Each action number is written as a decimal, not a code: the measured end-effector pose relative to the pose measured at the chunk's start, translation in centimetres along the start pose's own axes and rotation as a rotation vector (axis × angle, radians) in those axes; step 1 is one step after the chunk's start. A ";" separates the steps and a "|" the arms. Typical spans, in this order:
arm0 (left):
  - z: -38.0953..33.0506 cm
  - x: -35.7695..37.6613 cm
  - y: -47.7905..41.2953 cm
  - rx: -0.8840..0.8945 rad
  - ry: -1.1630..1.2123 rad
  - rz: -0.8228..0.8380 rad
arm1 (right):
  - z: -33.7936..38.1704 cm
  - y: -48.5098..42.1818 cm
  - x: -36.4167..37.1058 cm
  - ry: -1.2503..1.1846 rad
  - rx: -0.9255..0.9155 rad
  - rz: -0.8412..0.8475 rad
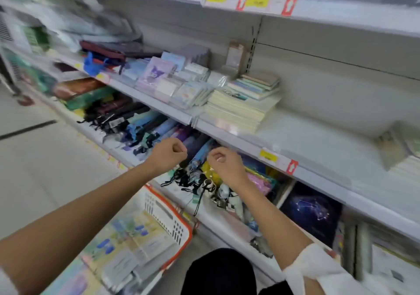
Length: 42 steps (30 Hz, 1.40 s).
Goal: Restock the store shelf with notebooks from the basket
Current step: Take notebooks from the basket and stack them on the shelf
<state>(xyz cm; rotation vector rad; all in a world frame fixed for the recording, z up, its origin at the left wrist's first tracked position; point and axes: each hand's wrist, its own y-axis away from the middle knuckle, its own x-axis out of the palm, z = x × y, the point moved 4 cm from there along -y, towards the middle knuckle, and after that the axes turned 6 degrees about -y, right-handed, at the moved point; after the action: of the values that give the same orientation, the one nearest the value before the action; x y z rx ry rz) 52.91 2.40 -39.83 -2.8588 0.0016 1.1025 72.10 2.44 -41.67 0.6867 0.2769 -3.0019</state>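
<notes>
Notebooks (127, 244) for restocking lie flat, covers up, in the basket (179, 217), below and nearer than the left hand (168, 155). Flat stacking presumably lets one item be lifted off the top without disturbing the rest. Left hand: fingers curled into the palm, nothing visible in it. Right hand (226, 164): fingers likewise curled, nothing visible between them, although motion blur prevents ruling out a very small item. Both hands hover side by side, apart from each other, just below the front edge of the shelf (318, 140), touching neither shelf nor stock. Judgement: no notebook is in hand, so the next step is a reach down to the basket. Above and beyond the right hand, a stack of cream notebooks (241, 106) sits on the shelf; the bare white board further right is the probable fill zone. Beyond the left hand, small packaged pads (163, 76) stand in rows. Directly behind both hands, folded umbrellas (145, 124) lie on the lower tier. A yellow price label (268, 156) is fixed to the shelf edge right of the right hand. Surroundings: white metal store shelving and a pale floor (45, 158) left of the left arm.
</notes>
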 end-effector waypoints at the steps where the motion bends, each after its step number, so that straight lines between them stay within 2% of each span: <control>1: 2.1 -0.8 0.6 -0.040 -0.012 0.001 | -0.4 0.0 2.2 -0.011 0.010 0.028; 5: 10.5 -2.6 2.9 -0.224 0.018 -0.056 | -3.0 0.8 10.6 -0.085 0.094 0.155; 9: 17.7 -2.2 4.8 -0.411 0.067 -0.095 | -6.1 2.0 16.7 -0.133 0.194 0.211; 16: 29.7 1.4 7.9 -0.728 0.085 -0.175 | -14.4 4.7 23.9 -0.217 0.538 0.371; 19: 33.8 4.9 9.5 -0.881 0.170 -0.111 | -17.7 5.7 25.5 -0.167 0.611 0.440; 22: 36.9 8.1 10.0 -0.977 0.140 -0.026 | -19.0 5.4 26.6 -0.137 0.605 0.452; 28: 38.4 11.2 8.0 -1.081 0.212 -0.130 | -19.1 4.5 28.0 -0.084 0.523 0.481; 33: 36.9 14.3 7.0 -1.042 0.236 -0.080 | -20.5 4.7 27.4 -0.053 0.551 0.463; 38: 33.9 18.9 7.5 -1.003 0.350 -0.054 | -20.7 5.0 26.4 -0.088 0.577 0.411; 42: 33.1 17.6 7.1 -1.045 0.543 -0.095 | -20.3 4.6 25.5 -0.091 0.572 0.385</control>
<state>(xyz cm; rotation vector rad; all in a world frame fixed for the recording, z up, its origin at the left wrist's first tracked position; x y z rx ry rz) 43.56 -1.81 -76.60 -3.8747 -0.9135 0.2557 58.18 1.40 -71.47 0.5451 -0.6640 -2.7112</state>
